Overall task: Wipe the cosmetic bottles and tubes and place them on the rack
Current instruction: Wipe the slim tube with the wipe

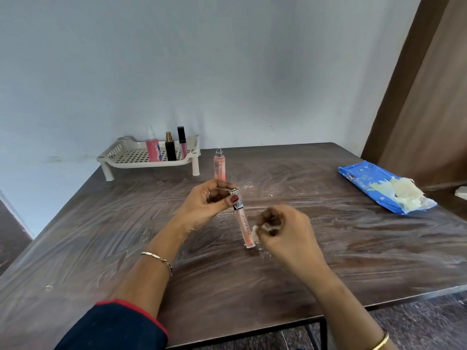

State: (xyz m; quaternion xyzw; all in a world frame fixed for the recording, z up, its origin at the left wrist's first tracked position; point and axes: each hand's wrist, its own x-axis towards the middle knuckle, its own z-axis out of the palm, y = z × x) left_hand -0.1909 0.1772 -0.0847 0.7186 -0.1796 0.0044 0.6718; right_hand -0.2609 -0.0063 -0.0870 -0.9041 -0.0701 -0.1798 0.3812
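My left hand [211,202] grips the top end of a slim clear pink tube [243,224], which stands tilted with its lower end touching the table. My right hand [285,232] is closed on a small white wipe [255,231] pressed against the tube's lower half. A taller pink spray bottle [219,164] stands upright on the table behind my hands. The cream slotted rack [126,156] sits at the far left and holds a pink bottle [153,149], a black bottle with a gold neck [170,147] and a black-capped pink tube [182,142].
A blue pack of wet wipes [366,181] lies at the right with crumpled used wipes [406,192] on it. The dark wooden table [328,261] is smeared with white streaks and crumbs. A wall stands close behind the rack; a brown door is at right.
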